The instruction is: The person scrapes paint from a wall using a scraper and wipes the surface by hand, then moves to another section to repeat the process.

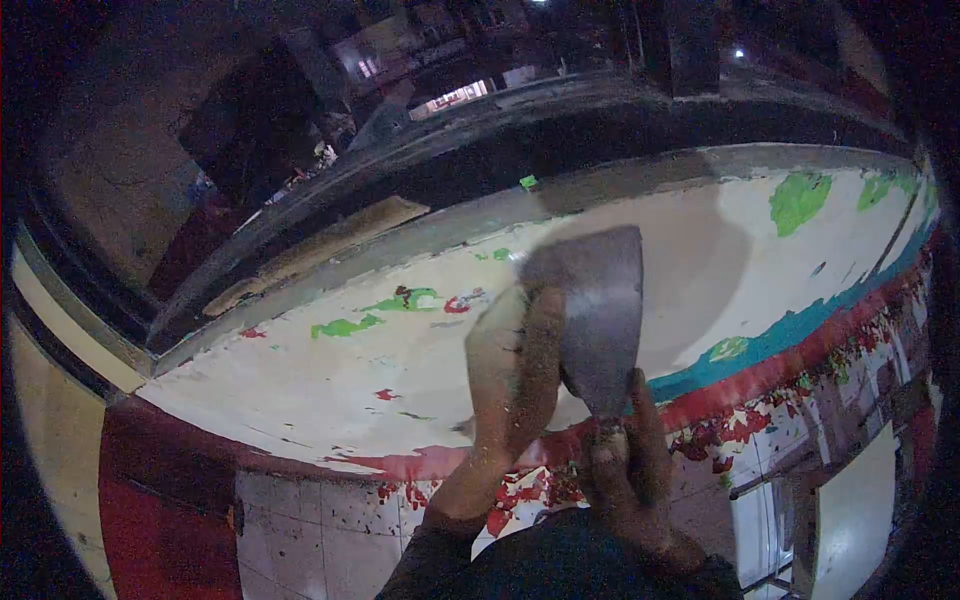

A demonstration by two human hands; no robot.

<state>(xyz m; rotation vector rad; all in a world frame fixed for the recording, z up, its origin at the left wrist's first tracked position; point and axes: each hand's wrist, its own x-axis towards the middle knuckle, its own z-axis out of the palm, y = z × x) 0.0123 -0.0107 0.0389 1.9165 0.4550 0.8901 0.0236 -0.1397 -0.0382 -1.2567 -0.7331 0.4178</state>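
Observation:
A paint scraper [607, 305] with a broad grey metal blade stands upright in front of the wall [300, 390], its wide edge towards the top. My right hand [635, 470] is closed round its handle, most of which the fingers hide. At the blade's left edge, my left hand [515, 385] pinches the metal, some of its fingers out of sight. Off-white paint covers the wall's middle, broken by green patches [798, 203] and small red spots. Lower down run a teal strip [780, 338] and a red band [715, 402].
Red paint flakes [735, 428] litter the tiled floor [290, 520] below the wall. Along the top runs a grey ledge [590, 200], with a brown strip [330, 245] lying beyond it at left. A pale panel [855, 510] leans at lower right. The background is dark.

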